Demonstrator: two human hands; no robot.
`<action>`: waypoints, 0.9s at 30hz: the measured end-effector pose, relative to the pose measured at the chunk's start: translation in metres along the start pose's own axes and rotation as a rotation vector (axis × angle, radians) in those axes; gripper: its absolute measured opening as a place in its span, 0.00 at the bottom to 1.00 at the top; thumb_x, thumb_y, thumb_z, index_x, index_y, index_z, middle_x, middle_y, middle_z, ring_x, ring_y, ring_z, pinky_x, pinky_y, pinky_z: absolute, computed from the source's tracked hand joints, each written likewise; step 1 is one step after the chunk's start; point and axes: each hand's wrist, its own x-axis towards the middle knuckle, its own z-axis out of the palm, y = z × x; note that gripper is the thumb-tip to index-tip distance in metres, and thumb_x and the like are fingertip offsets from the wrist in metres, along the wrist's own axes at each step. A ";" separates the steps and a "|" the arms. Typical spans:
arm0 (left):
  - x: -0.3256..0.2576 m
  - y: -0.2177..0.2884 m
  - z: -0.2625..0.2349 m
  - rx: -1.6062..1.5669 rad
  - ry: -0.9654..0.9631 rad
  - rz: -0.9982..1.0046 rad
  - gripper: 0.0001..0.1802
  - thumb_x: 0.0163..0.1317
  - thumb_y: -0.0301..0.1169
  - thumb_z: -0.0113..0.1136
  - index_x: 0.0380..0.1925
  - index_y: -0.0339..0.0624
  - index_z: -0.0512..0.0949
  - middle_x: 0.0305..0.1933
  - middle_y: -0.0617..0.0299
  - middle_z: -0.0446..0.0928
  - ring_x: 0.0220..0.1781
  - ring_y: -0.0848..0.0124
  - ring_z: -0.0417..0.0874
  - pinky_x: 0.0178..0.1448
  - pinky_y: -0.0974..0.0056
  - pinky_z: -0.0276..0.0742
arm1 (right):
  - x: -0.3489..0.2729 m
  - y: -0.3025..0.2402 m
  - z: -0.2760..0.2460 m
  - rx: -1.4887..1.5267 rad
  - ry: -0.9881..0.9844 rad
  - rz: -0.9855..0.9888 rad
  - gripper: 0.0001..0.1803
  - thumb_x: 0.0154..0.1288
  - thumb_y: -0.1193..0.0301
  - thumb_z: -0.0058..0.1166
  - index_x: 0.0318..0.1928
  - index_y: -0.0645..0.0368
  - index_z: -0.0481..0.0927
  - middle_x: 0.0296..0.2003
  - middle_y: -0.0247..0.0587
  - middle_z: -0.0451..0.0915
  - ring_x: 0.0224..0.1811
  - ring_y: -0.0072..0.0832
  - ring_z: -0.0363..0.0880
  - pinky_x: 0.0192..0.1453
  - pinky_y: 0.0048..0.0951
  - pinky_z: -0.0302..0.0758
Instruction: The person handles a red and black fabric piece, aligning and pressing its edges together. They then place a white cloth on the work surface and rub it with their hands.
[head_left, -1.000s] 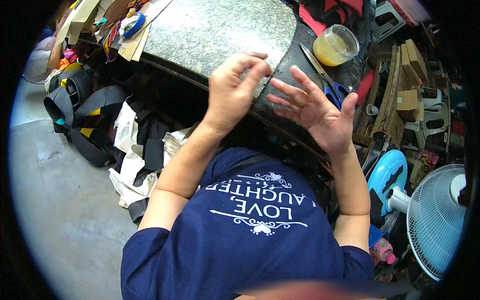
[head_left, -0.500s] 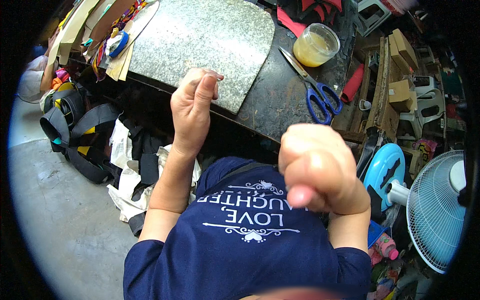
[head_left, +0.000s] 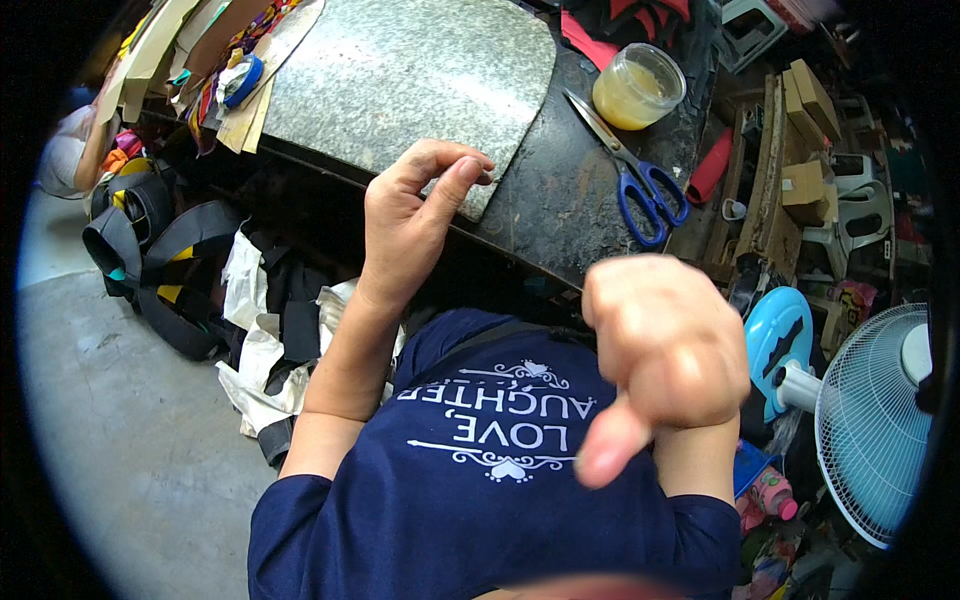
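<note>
Since before, your right hand (head_left: pixel 665 345) lifted closer, fist curled, empty; left hand (head_left: pixel 415 215) pinches grey sheet (head_left: pixel 400 80) edge on dark bench (head_left: pixel 560 200), scissors (head_left: pixel 635 175) nearby.

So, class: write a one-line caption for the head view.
Left hand pinches grey sheet edge; right hand raised, scissors nearby.

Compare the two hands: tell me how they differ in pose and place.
The left hand is held over the near edge of the speckled grey sheet, fingers curled and thumb meeting fingertips as in a pinch; whether it grips anything is unclear. The right hand is raised close to the camera, blurred, loosely fisted with one finger pointing down, clear of the bench. The left looks small and sharp, the right large and soft. Both are bare.
</note>
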 end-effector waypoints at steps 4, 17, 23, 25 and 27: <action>0.004 0.002 0.002 0.098 0.033 0.100 0.07 0.70 0.25 0.61 0.38 0.32 0.84 0.42 0.57 0.84 0.44 0.72 0.83 0.52 0.68 0.77 | -0.018 0.054 -0.014 0.080 0.172 0.484 0.24 0.74 0.54 0.54 0.28 0.59 0.69 0.25 0.37 0.73 0.27 0.24 0.71 0.31 0.28 0.68; 0.020 -0.026 0.042 0.478 0.110 0.314 0.29 0.66 0.41 0.65 0.62 0.37 0.76 0.63 0.42 0.75 0.63 0.50 0.75 0.67 0.53 0.70 | -0.052 0.117 -0.005 0.592 0.318 0.752 0.58 0.68 0.25 0.14 0.78 0.62 0.55 0.75 0.51 0.59 0.76 0.40 0.61 0.78 0.44 0.56; 0.032 -0.034 0.060 0.323 0.155 0.164 0.13 0.61 0.36 0.69 0.39 0.37 0.83 0.35 0.54 0.82 0.41 0.58 0.82 0.46 0.59 0.79 | -0.049 0.111 0.000 0.347 0.146 0.748 0.69 0.54 0.15 0.18 0.81 0.57 0.36 0.81 0.44 0.40 0.83 0.38 0.42 0.82 0.42 0.42; 0.036 -0.035 0.059 0.356 0.120 0.185 0.13 0.63 0.37 0.67 0.39 0.38 0.83 0.35 0.54 0.82 0.41 0.57 0.82 0.45 0.58 0.79 | -0.049 0.109 0.000 0.369 0.153 0.758 0.70 0.53 0.14 0.18 0.81 0.57 0.35 0.81 0.44 0.40 0.83 0.38 0.42 0.82 0.43 0.43; 0.038 -0.035 0.058 0.404 0.120 0.202 0.13 0.65 0.38 0.65 0.39 0.39 0.84 0.34 0.54 0.82 0.41 0.57 0.82 0.43 0.56 0.79 | -0.048 0.108 0.000 0.373 0.151 0.762 0.71 0.52 0.14 0.17 0.81 0.57 0.34 0.81 0.45 0.40 0.83 0.39 0.42 0.81 0.44 0.45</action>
